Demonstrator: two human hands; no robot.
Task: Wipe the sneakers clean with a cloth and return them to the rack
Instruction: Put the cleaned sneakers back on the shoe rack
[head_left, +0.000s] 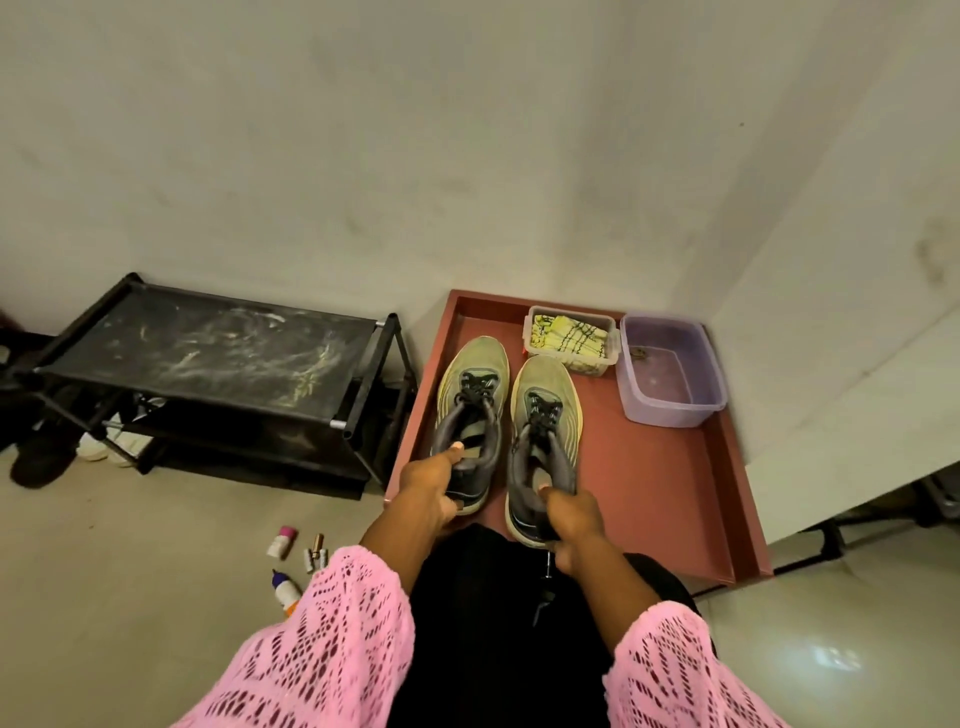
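Two sneakers (506, 415), heels in each hand's grip, over tray (670, 483).

— What do the sneakers look like?
— The left sneaker (470, 415) and the right sneaker (543, 441) are yellow-green with grey collars, black laces and pale soles. They sit side by side, toes toward twelve o'clock, each gripped at the heel.

— And the cloth?
— The cloth (571, 338), yellow with dark check lines, lies folded in a clear box at one o'clock from the sneakers' toes.

— The rack?
— The rack (208, 364) is a black frame with a scuffed dark top shelf. It stands at nine o'clock from the sneakers, against the wall.
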